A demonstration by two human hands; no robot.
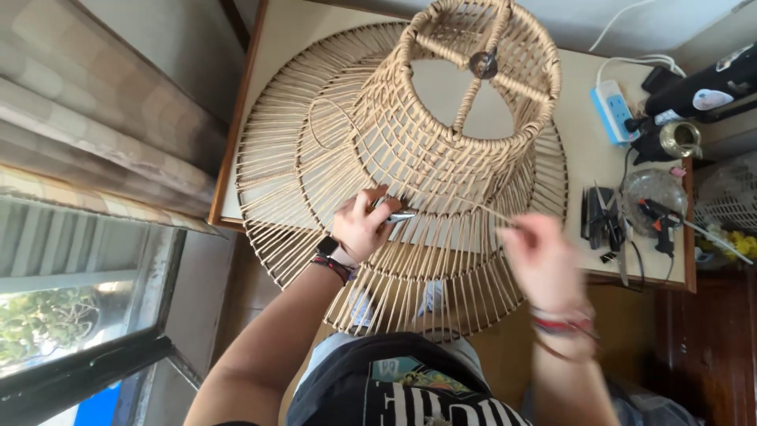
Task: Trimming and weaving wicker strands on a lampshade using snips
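A large woven rattan lampshade frame [441,134] stands on the table, with a wide flared lower ring and a narrower drum on top. My left hand [363,225] presses against the lower weave and grips a small metal tool [400,215]. My right hand [540,252], blurred by motion, pinches the end of a thin rattan strand [473,207] that runs from the weave toward it. A watch and bracelets are on my left wrist, bracelets on my right.
The cream table [583,150] has a wooden edge. At the right lie a blue-and-white power strip [611,110], black cutters [599,217], a glass bowl [650,193], a glue gun [661,221] and a dark bottle. A window is at lower left.
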